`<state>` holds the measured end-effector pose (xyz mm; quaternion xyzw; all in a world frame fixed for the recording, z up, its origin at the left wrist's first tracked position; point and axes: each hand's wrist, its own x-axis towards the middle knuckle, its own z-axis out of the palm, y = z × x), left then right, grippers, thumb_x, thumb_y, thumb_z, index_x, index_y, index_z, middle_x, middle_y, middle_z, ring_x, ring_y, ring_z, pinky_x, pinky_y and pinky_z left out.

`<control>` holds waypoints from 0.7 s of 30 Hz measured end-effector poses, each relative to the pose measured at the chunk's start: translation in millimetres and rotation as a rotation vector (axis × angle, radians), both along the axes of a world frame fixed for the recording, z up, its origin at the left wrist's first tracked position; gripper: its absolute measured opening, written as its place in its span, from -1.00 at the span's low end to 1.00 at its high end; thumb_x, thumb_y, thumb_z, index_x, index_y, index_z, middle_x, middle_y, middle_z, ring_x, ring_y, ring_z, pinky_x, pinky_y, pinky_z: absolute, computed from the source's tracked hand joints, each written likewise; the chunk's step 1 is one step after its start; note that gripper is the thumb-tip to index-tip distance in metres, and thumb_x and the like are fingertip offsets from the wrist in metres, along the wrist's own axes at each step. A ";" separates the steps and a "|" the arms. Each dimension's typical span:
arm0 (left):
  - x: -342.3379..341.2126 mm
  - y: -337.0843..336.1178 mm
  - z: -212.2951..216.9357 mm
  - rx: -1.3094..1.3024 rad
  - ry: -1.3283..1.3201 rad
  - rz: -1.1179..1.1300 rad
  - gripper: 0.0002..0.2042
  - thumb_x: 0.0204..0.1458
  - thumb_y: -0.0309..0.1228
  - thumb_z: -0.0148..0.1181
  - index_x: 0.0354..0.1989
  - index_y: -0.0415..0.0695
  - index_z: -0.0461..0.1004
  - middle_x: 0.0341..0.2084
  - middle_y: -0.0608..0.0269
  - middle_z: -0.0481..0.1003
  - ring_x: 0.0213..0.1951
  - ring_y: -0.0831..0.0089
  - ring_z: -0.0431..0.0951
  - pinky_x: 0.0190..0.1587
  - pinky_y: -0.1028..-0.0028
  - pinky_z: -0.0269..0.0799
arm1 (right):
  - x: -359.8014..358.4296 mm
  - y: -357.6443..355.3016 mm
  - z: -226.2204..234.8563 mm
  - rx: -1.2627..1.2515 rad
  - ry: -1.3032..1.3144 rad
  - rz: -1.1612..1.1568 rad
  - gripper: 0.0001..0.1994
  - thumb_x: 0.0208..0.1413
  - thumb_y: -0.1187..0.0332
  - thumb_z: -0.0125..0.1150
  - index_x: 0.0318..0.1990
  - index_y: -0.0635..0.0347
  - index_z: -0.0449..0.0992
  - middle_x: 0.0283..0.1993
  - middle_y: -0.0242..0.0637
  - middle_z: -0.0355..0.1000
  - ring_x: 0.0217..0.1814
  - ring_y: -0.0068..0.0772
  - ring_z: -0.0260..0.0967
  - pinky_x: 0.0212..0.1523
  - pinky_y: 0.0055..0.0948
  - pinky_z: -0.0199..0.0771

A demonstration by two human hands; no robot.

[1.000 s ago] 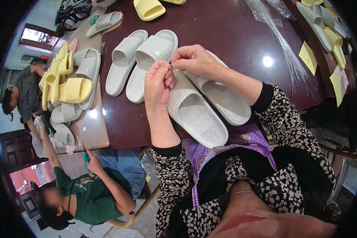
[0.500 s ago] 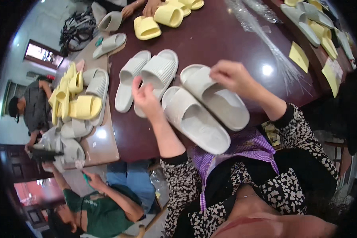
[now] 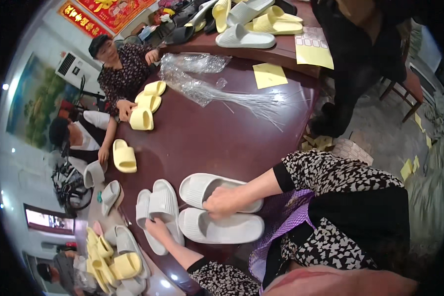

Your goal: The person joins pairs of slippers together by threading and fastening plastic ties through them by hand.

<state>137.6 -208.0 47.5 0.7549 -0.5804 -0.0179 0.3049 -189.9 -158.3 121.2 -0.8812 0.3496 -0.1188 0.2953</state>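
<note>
Head view shows two pairs of pale grey slides with smooth, rounded soles and closely ribbed straps on a glossy dark-red tabletop (image 3: 197, 138). The right pair (image 3: 232, 231) lies at the near edge, just beside the left pair (image 3: 164, 202). Farther off sit yellow slides (image 3: 142, 119) with thick moulded straps, a crinkled clear plastic bag (image 3: 197, 64), a fanned bundle of thin, stiff pale strands (image 3: 266, 101) and a flat yellow card (image 3: 270, 75).

The right hand (image 3: 223, 201), fingers curled, rests across the far slide of the right pair; whether it grips is hidden. The left hand (image 3: 158, 229) reaches onto the left pair by a strap, and I cannot tell if it grasps.

Half a second ago both hands were raised above the slides; now they are down at them. The view has also swung, bringing a person in a patterned top (image 3: 126, 64) into sight at the far left.

The right pair's long axes run left to right, toes left; the left pair's run near to far, toes away.
</note>
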 end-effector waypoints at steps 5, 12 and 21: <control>-0.1 0.7 -7.9 0.057 -0.012 -0.003 -0.81 -0.08 -0.46 0.03 -0.39 -0.39 0.36 -0.42 -0.20 0.40 -0.30 -0.11 0.38 -0.20 0.17 0.27 | -67.7 -24.5 16.0 -0.051 -0.022 -0.179 -0.77 -0.14 0.29 0.02 -0.45 0.32 0.44 -0.52 0.01 0.43 -0.44 0.02 0.43 -0.42 -0.10 0.43; 5.2 -1.1 -16.5 -0.039 -0.078 -0.050 -0.80 -0.08 -0.43 0.05 -0.43 -0.38 0.34 -0.44 -0.20 0.38 -0.33 -0.12 0.37 -0.23 0.13 0.25 | -237.4 -176.2 116.1 -0.559 0.462 -0.377 -0.76 -0.27 0.31 0.11 -0.38 0.18 0.53 -0.45 -0.12 0.46 -0.44 -0.11 0.41 -0.35 -0.11 0.39; -24.3 7.8 5.6 0.124 0.033 0.027 -0.72 -0.02 -0.33 0.02 -0.43 -0.40 0.37 -0.39 -0.21 0.38 -0.29 -0.11 0.38 -0.19 0.14 0.25 | -363.9 -239.3 233.9 -1.053 -0.147 -0.941 -0.77 -0.10 0.27 0.11 -0.37 0.25 0.54 -0.41 -0.12 0.48 -0.34 -0.16 0.44 -0.25 -0.28 0.43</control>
